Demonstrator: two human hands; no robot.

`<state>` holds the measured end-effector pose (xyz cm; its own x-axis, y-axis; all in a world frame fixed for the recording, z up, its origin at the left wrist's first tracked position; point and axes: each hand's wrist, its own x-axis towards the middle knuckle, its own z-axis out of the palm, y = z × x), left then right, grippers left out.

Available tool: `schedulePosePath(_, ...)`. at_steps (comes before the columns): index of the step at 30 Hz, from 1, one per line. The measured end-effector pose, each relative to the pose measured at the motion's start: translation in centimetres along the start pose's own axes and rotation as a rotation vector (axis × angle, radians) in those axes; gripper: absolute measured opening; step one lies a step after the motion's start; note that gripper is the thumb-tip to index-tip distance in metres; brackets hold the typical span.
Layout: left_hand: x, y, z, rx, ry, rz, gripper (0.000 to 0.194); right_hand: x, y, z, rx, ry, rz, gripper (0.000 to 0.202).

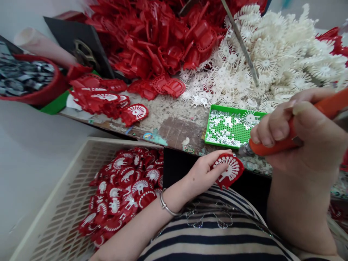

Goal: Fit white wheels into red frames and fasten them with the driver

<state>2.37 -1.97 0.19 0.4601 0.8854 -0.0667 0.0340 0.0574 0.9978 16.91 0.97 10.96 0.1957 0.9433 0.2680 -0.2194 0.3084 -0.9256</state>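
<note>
My left hand grips a red plastic piece that has a white fan-shaped insert on it, just below the bench edge. An orange power screwdriver is wrapped in the fingers of my right hand. Its metal tip points left, close to the upper edge of the red piece. Behind them, a green tray of small silvery parts sits on the bench, with one white wheel-shaped piece at its right side, partly behind my right hand.
Red parts and white parts are heaped at the back of the bench. Red pieces with white inserts lie at its left. A cream crate holds similar pieces; a red basin stands far left.
</note>
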Motion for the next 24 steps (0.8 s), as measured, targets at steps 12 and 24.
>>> schedulePosePath(12,0.5,0.6,1.3,-0.636,0.19,-0.316,0.03,-1.0,1.7,0.1,0.113,-0.096,-0.005,0.02)
schedulePosePath(24,0.4,1.0,1.4,-0.662,0.208,-0.328,0.019,-1.3,1.7,0.5,0.097,-0.054,-0.031,0.019)
